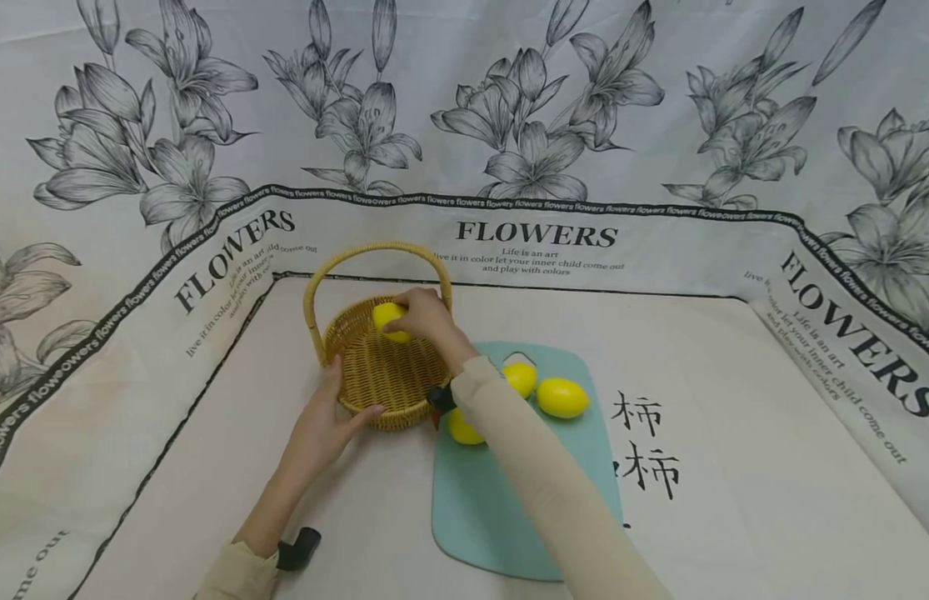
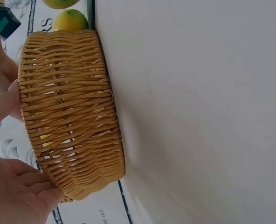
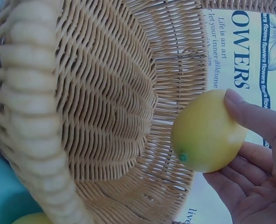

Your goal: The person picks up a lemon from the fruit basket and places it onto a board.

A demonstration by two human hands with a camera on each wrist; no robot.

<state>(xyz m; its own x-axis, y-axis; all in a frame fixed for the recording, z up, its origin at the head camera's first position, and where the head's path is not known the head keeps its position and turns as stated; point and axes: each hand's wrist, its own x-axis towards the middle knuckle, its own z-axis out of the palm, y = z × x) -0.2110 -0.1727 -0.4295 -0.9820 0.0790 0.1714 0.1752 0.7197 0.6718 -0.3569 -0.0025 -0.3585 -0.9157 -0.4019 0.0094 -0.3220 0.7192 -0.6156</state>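
Note:
A round wicker basket with an upright arched handle stands left of centre in the head view. My left hand holds its near left side, thumb along the front rim and the other fingers at the left wall. In the left wrist view that hand touches the woven wall. My right hand reaches under the handle and pinches a yellow lemon over the basket. The right wrist view shows the lemon between thumb and fingers, its green tip towards the basket floor.
A light teal cutting board lies right of the basket. Three lemons rest on it: one at the right, one near the board's hole, one partly behind my right forearm. Flower-printed cloth rises around the table.

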